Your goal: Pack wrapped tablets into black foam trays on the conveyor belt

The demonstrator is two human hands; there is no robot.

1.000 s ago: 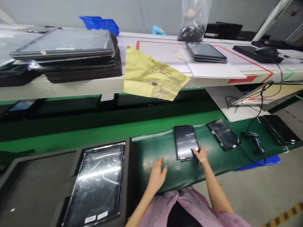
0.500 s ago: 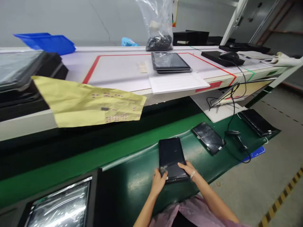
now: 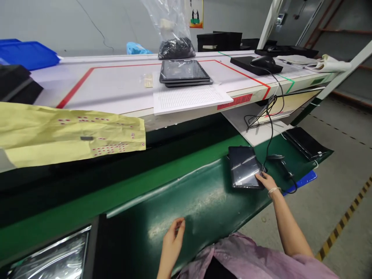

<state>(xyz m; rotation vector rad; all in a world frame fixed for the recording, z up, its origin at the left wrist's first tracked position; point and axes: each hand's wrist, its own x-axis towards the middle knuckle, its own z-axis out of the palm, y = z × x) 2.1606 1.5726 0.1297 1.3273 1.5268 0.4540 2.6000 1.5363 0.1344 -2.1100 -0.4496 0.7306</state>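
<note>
From the head camera, your hands had parted since they were both on a tablet; your left hand (image 3: 173,240) had drawn back and sat open, fingers loosely curled, at the near edge of the green mat (image 3: 200,205), though whether it touched the mat could not be told; your right hand (image 3: 266,182) lay on the lower right corner of a tablet (image 3: 243,166), fingers slightly spread, with no clear pinch; that tablet lay flat on the mat, its dark glass streaked with reflected light, just beside a handheld barcode scanner (image 3: 279,161) and its black cable (image 3: 271,128); a second dark tablet (image 3: 305,143) lay further right; beyond, on the white surface (image 3: 116,97), sat a stack of tablets (image 3: 183,73) behind a sheet of lined paper (image 3: 186,99).
</note>
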